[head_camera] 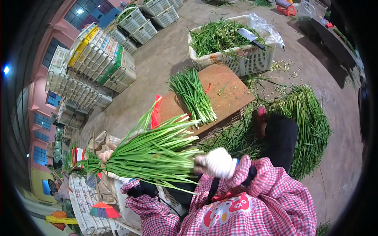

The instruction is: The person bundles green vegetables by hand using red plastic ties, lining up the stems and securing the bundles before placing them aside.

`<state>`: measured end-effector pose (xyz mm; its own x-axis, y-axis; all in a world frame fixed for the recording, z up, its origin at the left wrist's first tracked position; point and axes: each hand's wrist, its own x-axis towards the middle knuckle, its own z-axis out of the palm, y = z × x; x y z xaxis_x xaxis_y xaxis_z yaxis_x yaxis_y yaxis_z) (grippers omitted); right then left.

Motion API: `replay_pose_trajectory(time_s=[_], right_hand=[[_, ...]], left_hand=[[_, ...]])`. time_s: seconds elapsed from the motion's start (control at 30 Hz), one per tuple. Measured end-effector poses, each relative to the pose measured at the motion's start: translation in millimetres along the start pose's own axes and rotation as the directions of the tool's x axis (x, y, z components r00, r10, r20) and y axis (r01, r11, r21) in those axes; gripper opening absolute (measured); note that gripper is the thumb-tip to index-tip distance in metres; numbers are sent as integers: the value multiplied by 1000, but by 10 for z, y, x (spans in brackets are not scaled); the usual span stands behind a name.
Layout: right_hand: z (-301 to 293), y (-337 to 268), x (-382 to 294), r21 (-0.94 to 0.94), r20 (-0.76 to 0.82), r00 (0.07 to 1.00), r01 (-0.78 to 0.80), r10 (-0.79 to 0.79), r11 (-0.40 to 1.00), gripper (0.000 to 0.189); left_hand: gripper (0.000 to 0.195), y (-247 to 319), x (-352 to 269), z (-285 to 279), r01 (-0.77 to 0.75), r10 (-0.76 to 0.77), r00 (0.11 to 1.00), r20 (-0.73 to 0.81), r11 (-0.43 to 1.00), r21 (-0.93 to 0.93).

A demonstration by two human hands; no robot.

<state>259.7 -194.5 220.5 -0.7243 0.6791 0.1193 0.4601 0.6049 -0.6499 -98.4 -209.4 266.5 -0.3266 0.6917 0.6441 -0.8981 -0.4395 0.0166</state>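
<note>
My left hand (107,155) grips a large loose bunch of green garlic chives (147,150) around its leafy end. The pale stem ends fan out to the right. At those stem ends is my right hand (217,163), in a white fingertip-less glove and blurred. Whether its fingers pinch any stems cannot be made out. A second, neater bundle of chives (193,96) lies on a brown wooden board (230,85) in front of me. Red ties (156,113) hang at the board's left edge, and a small red strip (208,88) lies beside the bundle.
Beyond the board stands a white plastic crate (233,63) of chive trimmings, with a cleaver (249,36) on top. A big heap of chives (307,129) lies right of my leg. Stacked crates (100,59) stand at left; a colourful broom (103,210) is at lower left.
</note>
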Motion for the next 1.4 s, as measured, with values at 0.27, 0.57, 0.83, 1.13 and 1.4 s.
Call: replay_pose_trajectory(time_s=[0.27, 0.57, 0.83, 1.13, 1.4], right_hand=[[181, -395, -451, 380, -56, 979, 204, -198, 902, 22], [-290, -20, -717, 947, 315, 931, -322, 185, 9, 24], [-181, -120, -254, 818, 383, 883, -187, 272, -544, 39], [233, -122, 102, 781, 417, 876, -207, 244, -589, 25], [14, 262, -520, 874, 323, 829, -447, -457, -193, 23]], left_hand=[[20, -94, -61, -284, 417, 0, 906, 424, -187, -890], [23, 179, -67, -497, 561, 95, 769, 632, -575, -595], [13, 4, -1, -47, 238, -122, 614, 780, -914, -330], [13, 383, 33, -194, -25, -112, 569, 815, -993, -119], [13, 249, 133, -67, -39, -43, 665, 746, -999, -23]])
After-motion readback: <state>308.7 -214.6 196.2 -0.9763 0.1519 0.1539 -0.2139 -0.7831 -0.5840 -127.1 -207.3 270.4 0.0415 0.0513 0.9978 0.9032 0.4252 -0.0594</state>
